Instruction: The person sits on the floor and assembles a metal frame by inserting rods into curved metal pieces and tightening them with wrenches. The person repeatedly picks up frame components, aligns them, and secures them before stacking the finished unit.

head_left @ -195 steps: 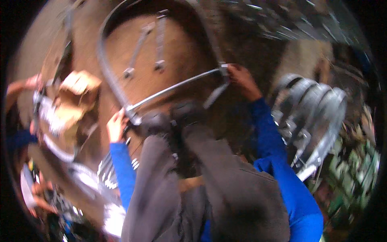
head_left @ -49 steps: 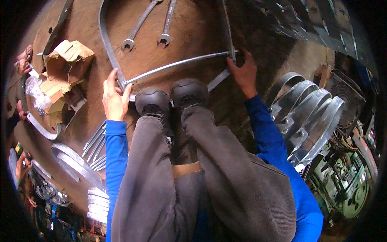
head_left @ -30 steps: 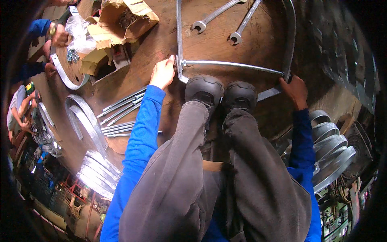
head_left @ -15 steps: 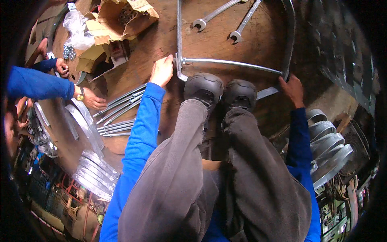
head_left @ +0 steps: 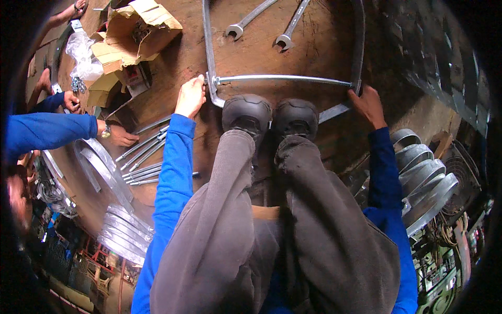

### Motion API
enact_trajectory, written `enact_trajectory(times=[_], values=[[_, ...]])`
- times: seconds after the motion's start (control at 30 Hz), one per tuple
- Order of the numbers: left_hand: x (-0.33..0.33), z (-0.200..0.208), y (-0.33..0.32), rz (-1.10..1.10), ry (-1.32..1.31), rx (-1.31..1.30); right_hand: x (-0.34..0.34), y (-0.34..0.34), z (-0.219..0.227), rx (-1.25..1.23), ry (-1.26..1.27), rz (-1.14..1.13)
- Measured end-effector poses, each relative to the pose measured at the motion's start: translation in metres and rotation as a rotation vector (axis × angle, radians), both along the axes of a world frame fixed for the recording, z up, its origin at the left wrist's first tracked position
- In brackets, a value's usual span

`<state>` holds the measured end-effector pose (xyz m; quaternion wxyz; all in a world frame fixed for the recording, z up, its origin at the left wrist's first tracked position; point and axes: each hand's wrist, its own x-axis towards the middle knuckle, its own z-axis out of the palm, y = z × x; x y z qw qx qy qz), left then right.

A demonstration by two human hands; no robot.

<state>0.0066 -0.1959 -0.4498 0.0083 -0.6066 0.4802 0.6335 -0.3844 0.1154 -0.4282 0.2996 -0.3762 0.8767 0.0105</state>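
Note:
I squat on a brown wooden board (head_left: 172, 63), black shoes side by side. A U-shaped flat metal strap (head_left: 208, 47) lies in front of my feet, its two ends joined by a long threaded rod (head_left: 282, 79). My left hand (head_left: 191, 96) pinches the rod's left end where it passes through the strap. My right hand (head_left: 369, 104) grips the strap's right end at the rod's other end. Two open-ended spanners (head_left: 264, 21) lie inside the strap's loop, beyond the rod.
Torn cardboard boxes (head_left: 128, 36) and a plastic bag of bolts (head_left: 81, 57) sit at the far left. Loose threaded rods (head_left: 138, 159) and curved straps (head_left: 104, 172) lie to my left, where another person's hands (head_left: 119, 136) reach. More bent straps (head_left: 421, 172) are stacked at right.
My view has shifted slightly; the strap and rod appear further left. Both hands stay at the rod's ends. The other person's blue-sleeved arm has stayed by the loose rods.

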Motion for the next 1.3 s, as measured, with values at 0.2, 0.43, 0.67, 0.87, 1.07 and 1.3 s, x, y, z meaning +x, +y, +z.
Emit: enact_trajectory(times=[0.2, 0.43, 0.67, 0.87, 1.07, 1.3], values=[[0.003, 0.0, -0.009, -0.047, 0.006, 0.099, 0.0, 0.017, -0.004, -0.165, -0.006, -0.117], [0.003, 0.001, -0.005, 0.014, 0.026, 0.062, 0.028, -0.01, 0.016, 0.048, 0.097, -0.135], [0.002, -0.001, -0.003, 0.063, 0.102, 0.104, 0.006, 0.007, -0.001, -0.11, -0.07, -0.087], [0.007, -0.004, -0.011, -0.009, 0.129, 0.173, 0.005, 0.002, 0.0, -0.05, -0.056, -0.066], [-0.004, 0.025, -0.02, -0.193, -0.023, 0.164, -0.001, 0.006, -0.003, -0.084, -0.101, -0.003], [0.008, 0.02, -0.028, -0.242, 0.083, 0.129, -0.002, -0.004, 0.009, -0.078, -0.114, 0.054]])
